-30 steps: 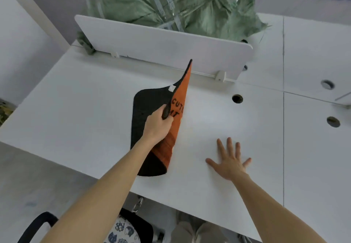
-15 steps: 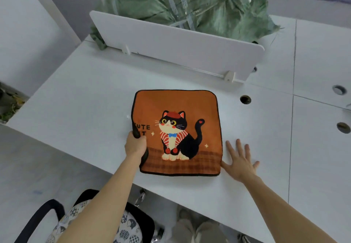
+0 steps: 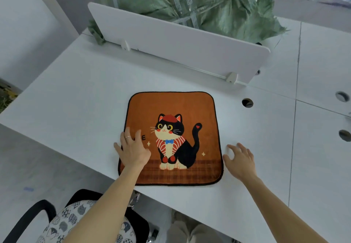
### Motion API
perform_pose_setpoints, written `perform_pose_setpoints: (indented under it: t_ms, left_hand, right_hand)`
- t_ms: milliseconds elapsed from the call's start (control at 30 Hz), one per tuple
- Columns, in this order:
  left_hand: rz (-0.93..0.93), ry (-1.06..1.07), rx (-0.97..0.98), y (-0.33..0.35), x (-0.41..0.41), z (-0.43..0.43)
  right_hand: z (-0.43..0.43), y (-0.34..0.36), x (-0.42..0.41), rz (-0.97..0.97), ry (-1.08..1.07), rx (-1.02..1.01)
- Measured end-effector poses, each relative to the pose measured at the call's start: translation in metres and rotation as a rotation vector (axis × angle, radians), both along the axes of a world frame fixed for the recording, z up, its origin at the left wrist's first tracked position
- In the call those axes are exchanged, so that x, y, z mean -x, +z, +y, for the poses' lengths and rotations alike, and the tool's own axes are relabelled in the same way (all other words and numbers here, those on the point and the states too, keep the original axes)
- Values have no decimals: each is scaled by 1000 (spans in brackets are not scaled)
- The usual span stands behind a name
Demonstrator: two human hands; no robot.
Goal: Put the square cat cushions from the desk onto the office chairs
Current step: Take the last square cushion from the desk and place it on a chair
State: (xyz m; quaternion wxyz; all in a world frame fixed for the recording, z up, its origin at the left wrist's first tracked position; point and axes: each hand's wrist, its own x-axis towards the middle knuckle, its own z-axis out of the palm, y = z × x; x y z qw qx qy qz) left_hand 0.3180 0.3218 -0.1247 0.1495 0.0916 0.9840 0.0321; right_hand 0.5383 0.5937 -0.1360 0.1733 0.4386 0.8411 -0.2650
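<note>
Flat on desk [image 3: 76, 98], orange cat cushion [image 3: 171, 110]

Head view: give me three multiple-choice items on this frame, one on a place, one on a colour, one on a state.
1. Where does the cushion lie?
A. on a shelf
B. on the desk, by its near edge
C. in a drawer

2. What colour is its background?
A. blue
B. grey
C. orange

3. How is the left hand?
A. laid flat on the cushion's left part
B. gripping a raised corner
C. hanging off the desk

Answers:
1. B: it lies flat on the white top.
2. C: orange fills the face around the print.
3. A: the fingers are spread straight over the cloth.
</note>
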Motion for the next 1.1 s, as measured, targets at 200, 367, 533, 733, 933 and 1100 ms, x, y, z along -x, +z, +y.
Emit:
perform_pose_setpoints:
  t_ms: [200, 367, 533, 733, 933, 1100]
  left_hand:
    - [-190, 283, -254, -6, 47, 6]
    - [-204, 432, -341, -10, 68, -4]
    - [-208, 443, -379, -15, 74, -13]
    - [-261, 467, -447, -18, 79, -25]
    - [-332, 488, -531, -16, 64, -21]
    - [-304, 536, -686, 13, 52, -14]
  right_hand:
    - [9, 18, 68, 205, -153, 79]
    - [15, 16, 116, 198, -337, 185]
    - [15, 10, 127, 124, -389, 173]
    - [17, 15, 120, 90, -430, 202]
    - [11, 12, 96, 80, -424, 257]
    - [5, 32, 72, 272, -632, 292]
